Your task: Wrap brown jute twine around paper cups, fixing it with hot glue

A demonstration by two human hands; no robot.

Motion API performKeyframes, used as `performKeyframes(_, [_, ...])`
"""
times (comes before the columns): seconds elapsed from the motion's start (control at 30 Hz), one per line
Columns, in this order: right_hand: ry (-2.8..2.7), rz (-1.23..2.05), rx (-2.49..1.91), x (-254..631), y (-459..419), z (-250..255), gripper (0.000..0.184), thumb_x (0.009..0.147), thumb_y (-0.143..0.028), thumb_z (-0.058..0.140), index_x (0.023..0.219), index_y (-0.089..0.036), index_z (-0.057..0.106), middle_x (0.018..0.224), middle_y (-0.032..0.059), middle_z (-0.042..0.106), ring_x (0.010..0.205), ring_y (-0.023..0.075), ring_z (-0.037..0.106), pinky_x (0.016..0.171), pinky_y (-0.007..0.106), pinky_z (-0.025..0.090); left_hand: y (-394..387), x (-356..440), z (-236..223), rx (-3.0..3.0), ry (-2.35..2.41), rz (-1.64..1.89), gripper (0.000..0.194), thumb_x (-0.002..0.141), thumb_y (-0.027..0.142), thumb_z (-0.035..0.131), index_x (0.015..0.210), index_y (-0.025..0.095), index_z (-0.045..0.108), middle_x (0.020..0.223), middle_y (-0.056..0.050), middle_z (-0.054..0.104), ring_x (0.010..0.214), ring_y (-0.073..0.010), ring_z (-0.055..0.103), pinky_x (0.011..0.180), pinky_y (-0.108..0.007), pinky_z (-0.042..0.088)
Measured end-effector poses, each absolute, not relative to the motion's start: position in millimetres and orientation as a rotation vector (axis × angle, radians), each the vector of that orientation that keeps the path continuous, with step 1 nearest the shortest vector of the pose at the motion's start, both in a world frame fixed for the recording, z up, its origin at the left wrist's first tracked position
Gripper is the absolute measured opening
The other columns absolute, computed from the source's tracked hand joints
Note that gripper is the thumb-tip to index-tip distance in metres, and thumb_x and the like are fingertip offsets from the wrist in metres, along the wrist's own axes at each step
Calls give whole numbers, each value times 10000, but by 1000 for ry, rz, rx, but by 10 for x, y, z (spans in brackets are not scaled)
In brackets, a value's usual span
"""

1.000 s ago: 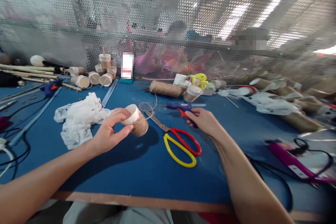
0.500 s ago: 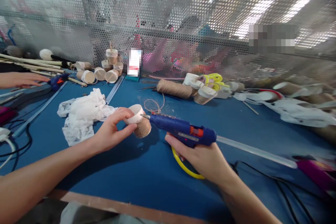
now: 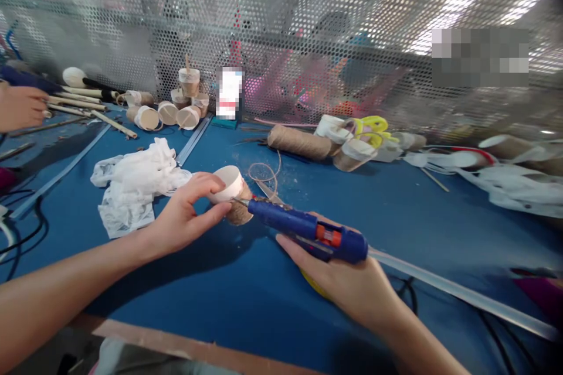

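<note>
My left hand (image 3: 193, 205) grips a small cup (image 3: 229, 183) by its white rim, thumb outside and fingers over the edge. Brown twine wraps the cup's lower part, and it tilts with its mouth toward the upper left. My right hand (image 3: 338, 275) is closed around a blue hot glue gun (image 3: 303, 225) with a long clear glue stick (image 3: 461, 290) at its back. The gun's metal tip is at the cup's side, near where white meets twine; I cannot tell whether it touches. Under my right hand a yellow ring (image 3: 315, 286) is partly hidden.
White cloth strips (image 3: 136, 184) lie left of the cup. Several twine-wrapped cups (image 3: 189, 83) stand by the mesh wall (image 3: 176, 12), near a phone (image 3: 229, 94). A twine spool (image 3: 299, 142) and scissors with yellow handles (image 3: 373, 129) lie behind. Another person's hand (image 3: 20, 108) is at far left.
The glue gun's tip has moved lower along the cup's side, and the gun has shifted slightly right. At far left, the other person's hand has lifted a blue glue gun.
</note>
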State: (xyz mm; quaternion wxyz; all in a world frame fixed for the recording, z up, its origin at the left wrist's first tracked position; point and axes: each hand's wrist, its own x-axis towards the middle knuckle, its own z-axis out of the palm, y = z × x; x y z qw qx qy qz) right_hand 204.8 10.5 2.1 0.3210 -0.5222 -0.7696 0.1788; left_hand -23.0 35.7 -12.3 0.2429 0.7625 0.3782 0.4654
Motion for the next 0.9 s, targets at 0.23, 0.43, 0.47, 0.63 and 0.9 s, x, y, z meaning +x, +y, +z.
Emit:
performKeyframes(0.23, [-2018,414,-1454,2047,100,9,157,753,-372,590,738,-219,559,676,-13,627,574,151,585,507,252,467,353,-219,-132,2073,1056,1285,40,787,204,546,773,173,567,790,-49,556,785,-174,498,736,-328,417])
performKeyframes(0.43, [-2093,370,-1414,2066,111,50,126,749,-339,580,719,-217,569,662,-6,605,610,166,590,495,255,450,347,-218,-140,2053,1052,1280,42,792,192,534,761,167,549,798,-45,547,780,-163,501,716,-308,412])
performKeyframes(0.47, [-2103,372,-1412,2069,109,52,127,744,-340,585,718,-216,572,664,-4,604,614,167,589,484,253,443,345,-217,-139,2049,1049,1275,43,792,193,534,764,164,548,800,-47,544,779,-162,501,715,-308,411])
performKeyframes(0.63, [-2020,430,-1450,2054,82,33,170,756,-376,582,703,-216,555,634,-18,594,554,138,560,485,243,441,342,-214,-128,2046,1032,1255,56,796,190,530,764,151,554,793,-53,543,785,-164,497,730,-314,407])
performKeyframes(0.9, [-2031,438,-1449,2018,101,175,217,760,-368,544,595,-227,557,508,-8,521,453,140,505,401,256,401,340,-212,-127,2015,1023,1265,31,787,189,536,772,172,556,801,-46,550,791,-166,502,738,-311,413])
